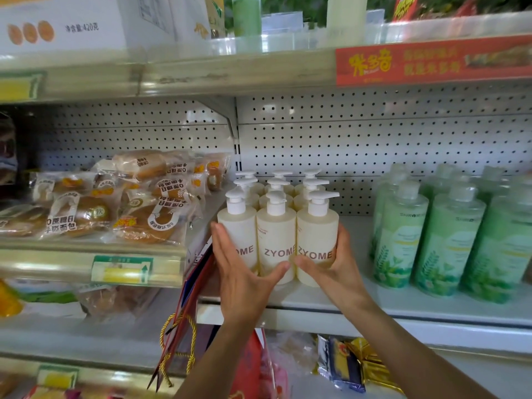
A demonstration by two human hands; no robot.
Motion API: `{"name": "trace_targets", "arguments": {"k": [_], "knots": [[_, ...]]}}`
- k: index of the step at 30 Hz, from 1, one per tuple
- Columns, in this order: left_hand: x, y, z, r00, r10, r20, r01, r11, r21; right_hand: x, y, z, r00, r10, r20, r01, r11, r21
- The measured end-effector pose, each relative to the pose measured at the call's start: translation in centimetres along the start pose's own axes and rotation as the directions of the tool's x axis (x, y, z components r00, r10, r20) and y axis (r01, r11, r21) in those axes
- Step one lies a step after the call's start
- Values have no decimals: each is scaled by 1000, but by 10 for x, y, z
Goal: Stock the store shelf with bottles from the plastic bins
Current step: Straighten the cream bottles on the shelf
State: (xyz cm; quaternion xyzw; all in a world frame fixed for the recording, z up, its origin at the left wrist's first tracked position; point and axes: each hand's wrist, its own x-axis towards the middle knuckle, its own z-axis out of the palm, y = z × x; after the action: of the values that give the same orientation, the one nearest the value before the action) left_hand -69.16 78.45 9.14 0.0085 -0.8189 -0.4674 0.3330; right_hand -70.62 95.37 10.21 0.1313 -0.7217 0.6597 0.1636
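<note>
— Where are the cream bottles (276,240)?

— Upright on the white shelf (403,300), in three rows, pump heads up, front three reading ZYOME.

— And the hands?

— The left hand (244,272) lies flat against the front-left bottle, fingers straight, thumb across the middle one. The right hand (331,269) cups the front-right bottle, fingers curled round its far side.

— Beside them?

— Green bottles (449,237) on the right, apart; wrapped bread (115,203) on the left shelf.

Green bottles (449,240) blurred; rear pump bottles (280,180) mostly hidden.
</note>
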Motion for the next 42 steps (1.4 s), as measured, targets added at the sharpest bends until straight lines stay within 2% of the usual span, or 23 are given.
{"name": "trace_targets", "arguments": {"k": [6, 14, 21, 30, 42], "knots": [[2, -4, 1, 1000, 14, 26, -14, 1000, 2, 1, 1, -3, 994, 46, 99, -45, 999, -7], [2, -9, 5, 999, 40, -7, -40, 999, 14, 2, 8, -4, 997, 47, 53, -46, 999, -26], [3, -11, 5, 995, 80, -51, -80, 997, 3, 1, 7, -3, 996, 47, 75, -46, 999, -18], [0, -10, 6, 977, 101, -189, -105, 994, -9, 1, 8, -2, 998, 27, 63, -27, 1000, 4], [-2, -11, 8, 978, 134, -162, -126, 990, 57, 0, 3, -1, 998, 52, 47, -51, 998, -23]]}}
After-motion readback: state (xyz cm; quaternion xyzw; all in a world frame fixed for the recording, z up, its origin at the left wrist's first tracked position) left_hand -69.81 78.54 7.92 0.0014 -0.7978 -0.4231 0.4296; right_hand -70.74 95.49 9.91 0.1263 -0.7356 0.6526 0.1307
